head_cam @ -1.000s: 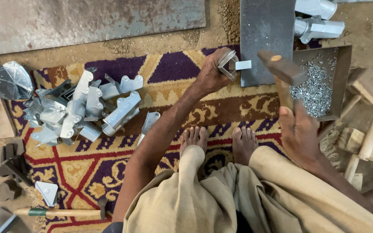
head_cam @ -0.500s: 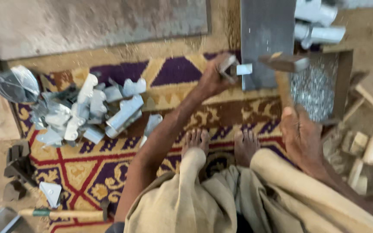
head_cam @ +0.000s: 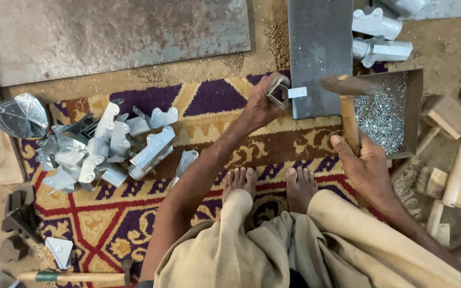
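My left hand [head_cam: 262, 104] grips a small bent sheet-metal bracket [head_cam: 284, 92] and holds it against the near edge of a dark steel plate [head_cam: 318, 53]. In my right hand [head_cam: 366, 165] is the wooden handle of a hammer [head_cam: 348, 106]; its dark head hovers just right of the bracket, over the plate's corner. Right of the plate lies a metal tray [head_cam: 414, 112] holding several small rivets [head_cam: 382, 117].
A heap of shiny metal brackets [head_cam: 108, 146] lies on the patterned rug [head_cam: 108, 224] at left. Finished pieces [head_cam: 377, 34] sit beyond the tray. Wooden mallets and blocks [head_cam: 454, 154] lie at right. A second hammer [head_cam: 70, 276] rests at bottom left. My bare feet [head_cam: 270, 184] rest mid-rug.
The hammer head has come down from a raised position toward the bracket at the plate's edge. My left hand stays on the bracket.
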Tool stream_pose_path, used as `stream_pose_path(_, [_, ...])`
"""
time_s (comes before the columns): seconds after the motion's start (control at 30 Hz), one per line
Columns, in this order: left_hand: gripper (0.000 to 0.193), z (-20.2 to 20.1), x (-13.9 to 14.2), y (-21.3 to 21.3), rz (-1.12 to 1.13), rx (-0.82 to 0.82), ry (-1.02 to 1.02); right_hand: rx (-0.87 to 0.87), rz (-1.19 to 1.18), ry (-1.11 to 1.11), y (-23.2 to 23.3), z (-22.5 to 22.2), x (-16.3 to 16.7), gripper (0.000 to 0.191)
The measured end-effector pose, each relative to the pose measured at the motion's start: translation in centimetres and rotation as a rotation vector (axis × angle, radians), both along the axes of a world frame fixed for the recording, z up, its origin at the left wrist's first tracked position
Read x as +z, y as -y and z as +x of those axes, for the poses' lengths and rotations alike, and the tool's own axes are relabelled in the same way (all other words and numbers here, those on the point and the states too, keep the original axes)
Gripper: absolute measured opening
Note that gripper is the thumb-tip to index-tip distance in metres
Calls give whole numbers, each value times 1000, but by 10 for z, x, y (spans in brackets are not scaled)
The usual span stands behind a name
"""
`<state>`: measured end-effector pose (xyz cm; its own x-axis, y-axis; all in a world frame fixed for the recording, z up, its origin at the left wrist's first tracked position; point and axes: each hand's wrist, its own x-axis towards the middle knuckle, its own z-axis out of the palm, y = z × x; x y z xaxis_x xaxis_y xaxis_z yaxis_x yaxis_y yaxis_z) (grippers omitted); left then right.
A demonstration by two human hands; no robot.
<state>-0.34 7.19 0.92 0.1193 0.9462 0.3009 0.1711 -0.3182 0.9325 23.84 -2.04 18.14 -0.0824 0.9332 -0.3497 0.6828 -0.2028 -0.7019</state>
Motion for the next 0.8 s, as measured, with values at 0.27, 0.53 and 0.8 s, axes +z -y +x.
stream_pose_path(0.27, [44, -1, -5, -3, 11, -17, -121, -61, 315, -378, 1, 28, 41, 34])
stream_pose_path(0.53, [49, -1, 17, -10, 0, -30, -24, 93, -180, 179, -6, 18, -11, 34])
stream_pose_path(0.8, [92, -24, 44, -15, 260, 82, -134, -100, -1, -267, 19, 25, -5, 38])
